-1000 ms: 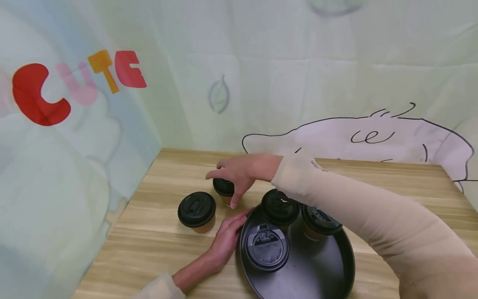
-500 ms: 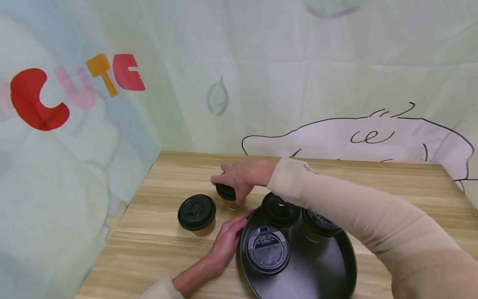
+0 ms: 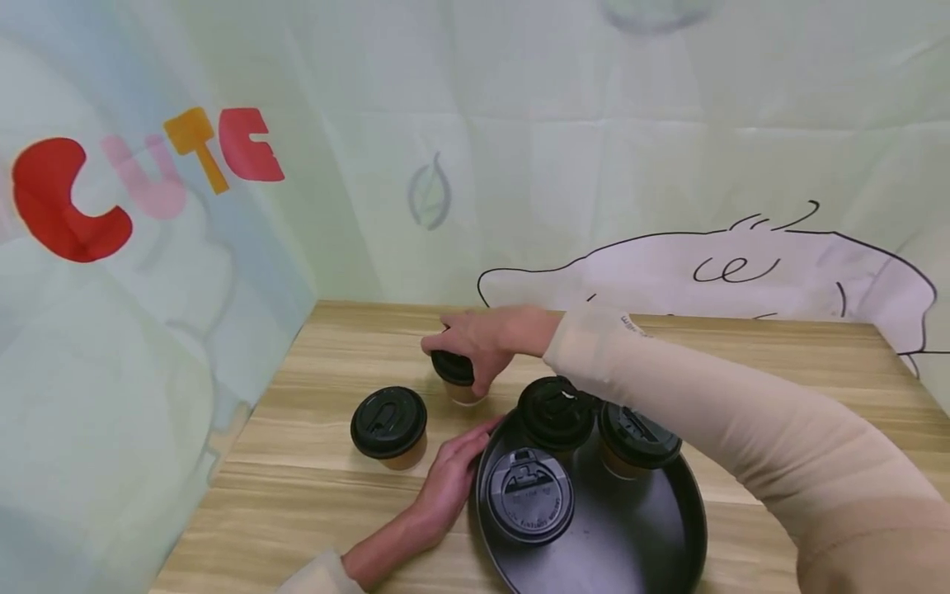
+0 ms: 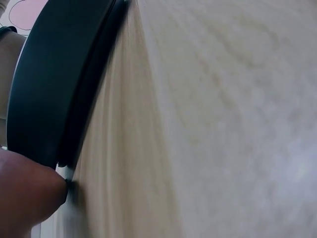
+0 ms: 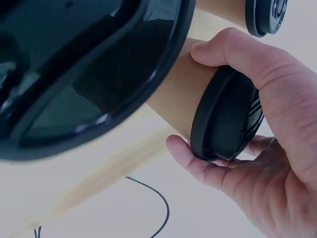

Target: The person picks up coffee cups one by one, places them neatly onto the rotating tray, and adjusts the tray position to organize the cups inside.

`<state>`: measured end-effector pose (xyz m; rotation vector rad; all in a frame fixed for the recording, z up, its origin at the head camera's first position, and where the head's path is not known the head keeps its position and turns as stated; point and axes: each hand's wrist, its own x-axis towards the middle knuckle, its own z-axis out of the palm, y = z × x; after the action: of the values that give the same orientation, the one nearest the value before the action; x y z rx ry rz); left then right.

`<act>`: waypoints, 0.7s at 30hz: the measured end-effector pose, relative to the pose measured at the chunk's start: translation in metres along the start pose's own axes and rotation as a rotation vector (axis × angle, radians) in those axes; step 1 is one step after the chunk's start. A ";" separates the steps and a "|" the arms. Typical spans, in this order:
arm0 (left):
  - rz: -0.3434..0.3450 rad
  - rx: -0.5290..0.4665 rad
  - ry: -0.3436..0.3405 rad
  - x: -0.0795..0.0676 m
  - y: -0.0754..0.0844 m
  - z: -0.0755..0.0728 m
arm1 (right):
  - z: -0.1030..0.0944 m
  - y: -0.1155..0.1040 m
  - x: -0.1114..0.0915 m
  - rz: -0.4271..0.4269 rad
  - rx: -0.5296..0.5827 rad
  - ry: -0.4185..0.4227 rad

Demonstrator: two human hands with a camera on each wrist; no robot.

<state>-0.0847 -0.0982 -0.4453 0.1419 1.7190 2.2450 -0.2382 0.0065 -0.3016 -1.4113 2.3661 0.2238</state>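
Note:
My right hand (image 3: 486, 342) reaches past the tray and grips a brown paper coffee cup (image 3: 465, 392) from above. In the right wrist view its thumb and fingers go round the cup's black lid (image 5: 225, 116). My left hand (image 3: 448, 487) lies along the outer left side of a round black tray (image 3: 623, 544), fingers straight against its wall; a finger (image 4: 29, 191) shows low at the tray wall in the left wrist view. Another lidded paper cup (image 3: 389, 425) stands on the table, left of the tray.
Three lidded cups stand in the tray: one at the front left (image 3: 530, 495), one at the back (image 3: 557, 412) and one at the right (image 3: 638, 437), partly under my right sleeve (image 3: 690, 396). A printed cloth (image 3: 386, 206) hangs behind the wooden table (image 3: 245, 511).
My right hand has come down over the far cup and gripped its lid; since half a second ago hand and cup have shifted slightly upward in view. Left hand and tray have stayed put.

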 end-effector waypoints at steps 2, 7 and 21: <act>-0.007 0.003 -0.004 0.000 0.000 -0.001 | -0.002 0.003 -0.003 0.007 0.010 0.000; -0.004 0.005 -0.018 0.002 -0.001 -0.005 | -0.006 0.017 -0.014 0.040 0.022 0.013; 0.004 -0.012 -0.027 0.002 -0.001 -0.010 | 0.007 0.076 -0.076 0.183 0.143 0.057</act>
<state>-0.0891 -0.1066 -0.4492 0.1721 1.6928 2.2457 -0.2705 0.1075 -0.2822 -1.1516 2.5042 0.0616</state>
